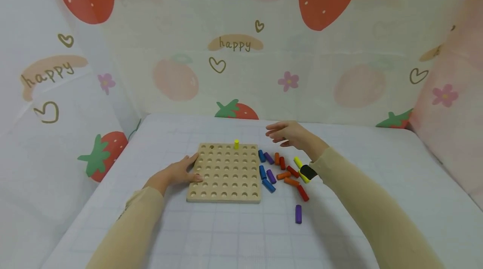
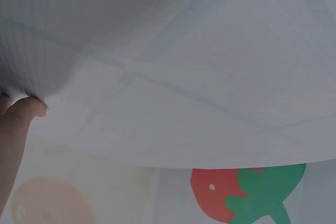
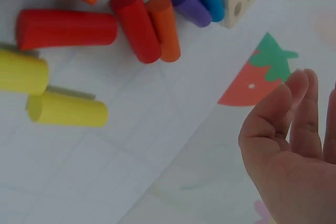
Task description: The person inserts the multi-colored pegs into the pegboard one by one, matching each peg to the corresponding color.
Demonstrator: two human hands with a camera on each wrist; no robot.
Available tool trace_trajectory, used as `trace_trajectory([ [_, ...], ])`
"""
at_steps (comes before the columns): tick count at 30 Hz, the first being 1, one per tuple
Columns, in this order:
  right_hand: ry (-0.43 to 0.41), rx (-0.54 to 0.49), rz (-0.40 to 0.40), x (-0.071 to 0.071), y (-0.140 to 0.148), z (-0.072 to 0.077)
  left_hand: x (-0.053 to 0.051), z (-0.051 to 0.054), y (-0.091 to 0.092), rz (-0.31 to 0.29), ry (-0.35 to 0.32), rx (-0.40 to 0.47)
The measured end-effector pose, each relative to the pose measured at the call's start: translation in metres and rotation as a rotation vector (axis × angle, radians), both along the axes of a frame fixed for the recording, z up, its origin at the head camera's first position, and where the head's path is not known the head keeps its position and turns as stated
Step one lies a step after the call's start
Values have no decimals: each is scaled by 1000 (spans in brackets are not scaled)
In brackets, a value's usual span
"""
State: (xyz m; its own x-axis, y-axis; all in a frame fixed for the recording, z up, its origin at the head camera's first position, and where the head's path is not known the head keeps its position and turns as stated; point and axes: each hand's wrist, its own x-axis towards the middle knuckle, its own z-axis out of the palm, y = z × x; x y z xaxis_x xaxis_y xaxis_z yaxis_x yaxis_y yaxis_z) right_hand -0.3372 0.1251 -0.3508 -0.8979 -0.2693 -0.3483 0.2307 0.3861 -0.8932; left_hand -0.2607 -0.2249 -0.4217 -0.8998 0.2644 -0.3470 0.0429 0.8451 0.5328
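Observation:
A wooden board (image 1: 231, 172) with rows of round holes lies on the table, and one yellow peg (image 1: 236, 144) stands upright in its back row. My left hand (image 1: 179, 171) rests at the board's left edge, thumb on top and fingers along the side; the left wrist view shows only some fingers (image 2: 21, 109). Above the table, behind and right of the board, my right hand (image 1: 288, 133) is raised with nothing in it, its fingers loosely bent. In the right wrist view the right hand (image 3: 294, 145) is apart from the pegs.
Right of the board lie loose pegs: blue (image 1: 268, 185), purple (image 1: 271, 176), orange (image 1: 291, 182), red (image 1: 303, 193) and yellow (image 1: 298, 162). A single purple peg (image 1: 298, 214) lies nearer the front. A patterned curtain (image 1: 234, 80) hangs behind the table.

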Motion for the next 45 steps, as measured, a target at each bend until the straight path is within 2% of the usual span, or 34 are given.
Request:
trace_trajectory([
  [7, 22, 64, 21, 11, 19, -1, 3, 0, 0, 8, -6, -10],
  [12, 21, 80, 28, 15, 35, -6, 5, 0, 0, 1, 2, -2],
  [19, 26, 80, 66, 25, 52, -11, 8, -5, -2, 25, -24, 8],
  [24, 31, 102, 70, 32, 63, -10, 5, -7, -2, 18, -10, -2],
  [28, 26, 119, 107, 36, 74, -13, 3, -6, -1, 23, -12, -4],
  [31, 23, 129, 139, 36, 81, -18, 3, -3, 0, 24, -10, 2],
  [37, 7, 133, 133, 34, 89, -29, 3, -1, 1, 13, -3, -3],
  [45, -78, 163, 136, 26, 97, -47, -2, -4, 0, 10, -4, 2],
])
